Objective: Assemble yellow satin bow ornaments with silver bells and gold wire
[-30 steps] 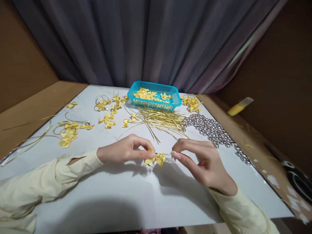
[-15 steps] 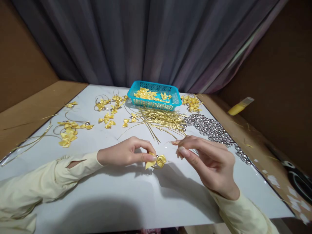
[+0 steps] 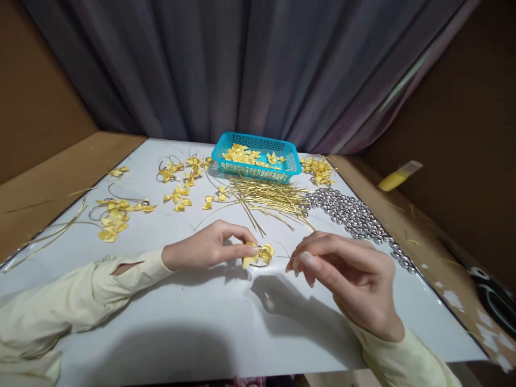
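Observation:
My left hand (image 3: 215, 247) pinches a yellow ribbon bow (image 3: 266, 251) between thumb and index finger, just above the tabletop. A small shiny bead sits at the middle of this bow, partly hidden by my thumb, and a loop of gold cord curves beneath it. To the right, my right hand (image 3: 346, 274) is closed in a pinch, apart from the bow. A fine thread (image 3: 284, 256) runs from near the bow into these fingertips; its end is hidden there.
Behind my hands lie gold cords (image 3: 270, 196) and a turquoise basket (image 3: 296, 169) holding yellow bows. Silver beads (image 3: 346, 212) spread at right. Finished-looking bows with cords (image 3: 115, 220) lie at left. Black-handled scissors (image 3: 494, 301) and a yellow-filled tube (image 3: 399, 176) are at the right side.
My right hand has shifted slightly right and down, and a fine thread now shows between it and the bow. My left hand still holds the bow, turned a little.

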A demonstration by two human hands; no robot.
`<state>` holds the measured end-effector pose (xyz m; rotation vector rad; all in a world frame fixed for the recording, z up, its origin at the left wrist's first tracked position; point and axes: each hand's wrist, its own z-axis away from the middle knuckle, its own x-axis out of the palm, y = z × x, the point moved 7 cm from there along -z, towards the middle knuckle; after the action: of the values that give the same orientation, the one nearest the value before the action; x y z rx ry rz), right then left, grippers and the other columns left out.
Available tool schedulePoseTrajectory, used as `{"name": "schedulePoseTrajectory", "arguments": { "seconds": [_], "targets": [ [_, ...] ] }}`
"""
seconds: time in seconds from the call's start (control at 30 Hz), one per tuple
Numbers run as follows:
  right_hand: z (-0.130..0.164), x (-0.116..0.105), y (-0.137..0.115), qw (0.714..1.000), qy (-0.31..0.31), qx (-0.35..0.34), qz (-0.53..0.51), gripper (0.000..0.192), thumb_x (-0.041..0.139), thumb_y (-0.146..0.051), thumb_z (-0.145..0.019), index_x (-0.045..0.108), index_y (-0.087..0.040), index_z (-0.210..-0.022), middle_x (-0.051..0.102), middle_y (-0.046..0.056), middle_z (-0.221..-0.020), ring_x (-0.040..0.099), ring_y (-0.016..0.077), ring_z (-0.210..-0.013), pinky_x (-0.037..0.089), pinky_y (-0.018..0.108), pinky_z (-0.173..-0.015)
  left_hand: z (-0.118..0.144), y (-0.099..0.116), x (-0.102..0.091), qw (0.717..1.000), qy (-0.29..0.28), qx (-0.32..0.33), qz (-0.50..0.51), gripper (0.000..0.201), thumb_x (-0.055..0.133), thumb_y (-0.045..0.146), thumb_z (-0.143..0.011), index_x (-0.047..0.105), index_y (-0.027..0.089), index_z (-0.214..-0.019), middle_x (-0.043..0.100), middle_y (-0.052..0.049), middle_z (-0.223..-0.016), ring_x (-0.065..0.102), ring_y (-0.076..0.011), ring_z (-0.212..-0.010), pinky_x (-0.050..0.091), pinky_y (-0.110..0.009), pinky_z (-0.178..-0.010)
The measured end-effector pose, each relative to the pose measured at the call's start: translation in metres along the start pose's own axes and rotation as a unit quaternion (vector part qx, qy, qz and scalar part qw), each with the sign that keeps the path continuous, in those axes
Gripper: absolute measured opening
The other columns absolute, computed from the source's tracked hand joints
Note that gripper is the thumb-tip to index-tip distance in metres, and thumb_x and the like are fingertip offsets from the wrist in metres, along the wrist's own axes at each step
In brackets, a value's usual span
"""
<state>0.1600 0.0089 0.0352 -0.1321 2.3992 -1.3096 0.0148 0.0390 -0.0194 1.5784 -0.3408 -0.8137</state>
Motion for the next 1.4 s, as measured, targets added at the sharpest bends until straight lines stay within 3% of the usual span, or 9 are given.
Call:
{"name": "schedulePoseTrajectory", "arguments": {
  "seconds": [0.27,0.5,0.73,1.0,1.13,1.4],
  "targets": [
    [0.000,0.008,0.033,0.976,-0.019,0.210,-0.049,0.024,0.055,-0.031,-0.084,0.061,-0.014,-0.067,0.061,0.002,-0.055,0.050,0.0078,-0.038,0.039,0.020,-0.037,0.001,0.000,-0.006,0.999,0.046,-0.002,0.001,0.021,0.053,0.031,-0.085,0.060,0.014,-0.075,0.058,0.001,-0.072,0.051,-0.0100,-0.067,0.040,-0.021,-0.065],
    [0.003,0.007,0.040,0.964,0.003,0.260,-0.051,0.026,0.058,-0.034,-0.081,0.059,-0.013,-0.066,0.059,0.002,-0.050,0.047,0.0078,-0.035,0.037,0.020,-0.036,0.002,0.001,-0.007,0.998,0.065,0.002,0.000,0.022,0.052,0.031,-0.086,0.059,0.014,-0.075,0.057,0.000,-0.072,0.050,-0.0108,-0.066,0.041,-0.023,-0.064],
    [-0.002,-0.006,0.027,0.978,0.088,0.187,-0.012,0.019,0.058,-0.026,-0.082,0.059,-0.015,-0.067,0.061,0.001,-0.056,0.051,0.0084,-0.040,0.042,0.023,-0.044,0.001,0.004,-0.007,0.997,0.066,0.017,-0.033,0.018,0.052,0.028,-0.085,0.059,0.014,-0.075,0.060,0.000,-0.075,0.052,-0.0114,-0.069,0.041,-0.023,-0.067],
    [-0.001,-0.018,0.016,0.976,0.171,0.051,0.122,0.006,0.058,-0.016,-0.083,0.063,-0.018,-0.081,0.068,0.003,-0.072,0.066,0.0155,-0.065,0.053,0.030,-0.064,0.002,0.003,-0.003,0.998,0.040,0.017,-0.053,0.017,0.053,0.026,-0.085,0.060,0.014,-0.075,0.061,-0.001,-0.078,0.053,-0.0121,-0.073,0.039,-0.024,-0.070],
    [0.001,-0.017,0.012,0.977,0.158,0.006,0.145,0.010,0.058,-0.012,-0.082,0.063,-0.019,-0.085,0.070,0.002,-0.077,0.067,0.0158,-0.069,0.054,0.029,-0.065,0.000,0.002,-0.002,0.998,0.039,0.010,-0.048,0.018,0.053,0.027,-0.085,0.059,0.014,-0.075,0.061,-0.001,-0.078,0.053,-0.0121,-0.072,0.039,-0.024,-0.069],
    [-0.002,0.000,0.012,0.992,0.059,0.034,0.102,0.012,0.055,-0.013,-0.084,0.066,-0.018,-0.081,0.070,0.002,-0.071,0.066,0.0144,-0.064,0.054,0.027,-0.061,0.002,0.002,-0.004,0.998,0.050,0.009,-0.041,0.017,0.053,0.028,-0.084,0.060,0.015,-0.076,0.061,-0.001,-0.077,0.054,-0.0123,-0.072,0.041,-0.024,-0.070]
  ]
}}
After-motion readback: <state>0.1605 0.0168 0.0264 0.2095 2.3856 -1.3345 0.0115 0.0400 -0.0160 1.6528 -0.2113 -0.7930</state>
